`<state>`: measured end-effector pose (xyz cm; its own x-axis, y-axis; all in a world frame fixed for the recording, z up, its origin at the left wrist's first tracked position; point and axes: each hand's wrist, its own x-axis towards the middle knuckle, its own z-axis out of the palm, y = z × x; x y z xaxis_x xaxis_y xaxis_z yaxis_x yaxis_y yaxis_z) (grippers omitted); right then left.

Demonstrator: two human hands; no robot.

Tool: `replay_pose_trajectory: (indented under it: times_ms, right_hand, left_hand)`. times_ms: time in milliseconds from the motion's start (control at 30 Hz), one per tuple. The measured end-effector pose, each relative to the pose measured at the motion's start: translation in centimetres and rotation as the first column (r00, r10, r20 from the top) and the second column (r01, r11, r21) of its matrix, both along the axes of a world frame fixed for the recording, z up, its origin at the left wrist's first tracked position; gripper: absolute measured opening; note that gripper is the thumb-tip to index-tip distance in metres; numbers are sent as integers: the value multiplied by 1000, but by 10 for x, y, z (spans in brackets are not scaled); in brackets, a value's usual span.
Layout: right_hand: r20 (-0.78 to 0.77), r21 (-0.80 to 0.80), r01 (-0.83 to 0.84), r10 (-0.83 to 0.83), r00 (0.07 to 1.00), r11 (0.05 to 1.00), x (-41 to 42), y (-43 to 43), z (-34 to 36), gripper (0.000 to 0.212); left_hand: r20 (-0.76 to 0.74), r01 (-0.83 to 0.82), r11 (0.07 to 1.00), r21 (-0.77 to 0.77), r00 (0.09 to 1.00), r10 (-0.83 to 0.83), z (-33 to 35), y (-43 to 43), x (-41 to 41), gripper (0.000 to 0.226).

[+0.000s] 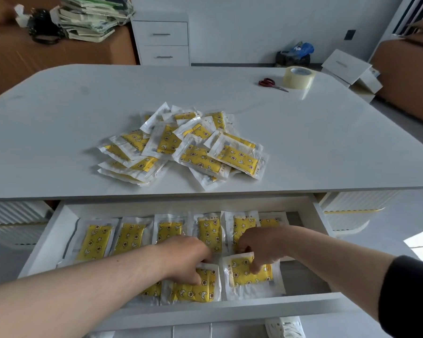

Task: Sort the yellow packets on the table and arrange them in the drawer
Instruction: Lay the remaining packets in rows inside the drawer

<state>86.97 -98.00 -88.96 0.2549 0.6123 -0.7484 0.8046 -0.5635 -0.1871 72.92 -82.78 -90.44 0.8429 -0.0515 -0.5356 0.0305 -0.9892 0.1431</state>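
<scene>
Yellow star-printed sachets in clear plastic sleeves looked light, limp and slippery, best taken by the sealed border: left hand pinched the middle sachet, right hand the right-hand sachet.

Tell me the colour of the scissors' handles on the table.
Red handles on the small metal scissors; head view.

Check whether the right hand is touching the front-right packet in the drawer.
Touching. In the head view the right hand presses a fingertip onto the yellow face of the front-right packet.
</scene>
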Motion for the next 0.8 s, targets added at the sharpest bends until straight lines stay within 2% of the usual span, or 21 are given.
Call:
replay_pose_trajectory:
  times_ms: [133,333,400,467,533,567,633,800]
  right_hand:
    - [46,60,-43,41,998,997,-4,5,1,43]
    - [203,52,-215,200,959,975,-10,7,-3,38]
    - [253,74,-267,241,937,961,-10,3,-6,42]
    - [335,147,-374,309,890,916,-8,-8,-5,53]
    - [437,161,-555,445,781,816,-3,-24,-5,66]
    - [457,155,-607,488,743,779,0,-31,-5,69]
    - [430,126,-621,521,737,774,2,-42,-7,72]
    - [352,128,-572,502,790,810,-3,-46,-14,71]
  left_hand:
    - [22,23,1000,-7,1000,-22,-9,4,-2,57]
    - [94,77,997,1,993,-76,-13,6,-5,58]
    - [139,186,982,17,973,-186,-9,9,-7,59]
    - [166,356,930,89,916,-366,-3,18,-10,65]
    - [153,536,831,149,818,-554,0,33,-15,76]
    - [144,571,805,157,794,-591,0,39,-17,80]
    - [153,610,780,143,765,-626,-1,44,-21,82]
    - [137,636,761,128,749,-648,-6,32,-28,74]
